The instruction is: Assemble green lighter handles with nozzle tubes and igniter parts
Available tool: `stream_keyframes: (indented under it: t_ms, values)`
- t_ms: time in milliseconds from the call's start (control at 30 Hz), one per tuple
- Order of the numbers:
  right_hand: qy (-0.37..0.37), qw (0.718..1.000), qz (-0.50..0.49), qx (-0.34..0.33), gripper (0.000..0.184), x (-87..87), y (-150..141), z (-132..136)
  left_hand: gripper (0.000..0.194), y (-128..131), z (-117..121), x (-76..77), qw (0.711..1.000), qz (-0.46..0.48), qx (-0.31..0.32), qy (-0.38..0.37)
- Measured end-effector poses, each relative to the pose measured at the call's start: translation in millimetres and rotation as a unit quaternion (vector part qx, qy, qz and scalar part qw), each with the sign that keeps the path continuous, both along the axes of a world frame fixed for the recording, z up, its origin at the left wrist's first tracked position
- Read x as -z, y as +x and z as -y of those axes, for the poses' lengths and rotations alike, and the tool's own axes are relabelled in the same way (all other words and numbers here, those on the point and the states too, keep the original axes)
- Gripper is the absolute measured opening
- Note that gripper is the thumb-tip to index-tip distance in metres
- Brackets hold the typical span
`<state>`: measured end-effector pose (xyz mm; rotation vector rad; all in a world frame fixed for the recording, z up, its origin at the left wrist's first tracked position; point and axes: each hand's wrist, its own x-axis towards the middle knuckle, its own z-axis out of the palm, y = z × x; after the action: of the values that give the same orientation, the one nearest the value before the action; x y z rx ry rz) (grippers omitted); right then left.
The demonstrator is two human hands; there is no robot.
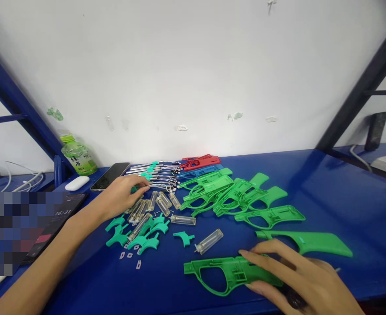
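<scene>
My right hand [298, 271] grips a green lighter handle half [232, 273], hollow side up, near the table's front; thumb and fingers pinch its edges. A dark object [293, 299], perhaps a tool handle, shows under that palm, mostly hidden. My left hand [124, 194] reaches to the metal rods with wires [163, 177], its fingers bent together at their near end; what they hold, if anything, is hidden. Beside and below it lie clear fuel tanks [163, 205] and teal triggers [149, 243]. One tank [209, 241] and one trigger [184, 238] lie apart.
Several green handle halves [271, 216] spread along the right, with blue [199, 170] and red ones [201, 162] behind. Small pale pieces [130, 255] lie front left. Phones [110, 176], a white case [77, 183] and a bottle [78, 155] stand left on the blue table [353, 197].
</scene>
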<state>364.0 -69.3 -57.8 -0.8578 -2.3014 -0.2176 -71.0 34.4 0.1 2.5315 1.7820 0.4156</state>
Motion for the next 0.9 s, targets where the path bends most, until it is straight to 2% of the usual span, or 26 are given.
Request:
stream_keyframes:
  t_ms: [500, 733, 900]
  values:
    - [0.002, 1.0, -0.003, -0.004, 0.047, 0.2, -0.9, -0.9, 0.026, -0.2, -5.1, 12.5, 0.997, -0.059, 0.007, 0.043]
    - [0.007, 1.0, -0.007, -0.001, 0.048, -2.1, 0.2, -0.6, 0.02, 15.6, 5.7, 7.9, 0.994, -0.063, 0.032, 0.082]
    - [0.004, 1.0, -0.007, -0.002, 0.048, -2.8, -0.5, 0.5, 0.019, 21.6, 6.7, 16.5, 0.992, -0.06, 0.053, 0.096]
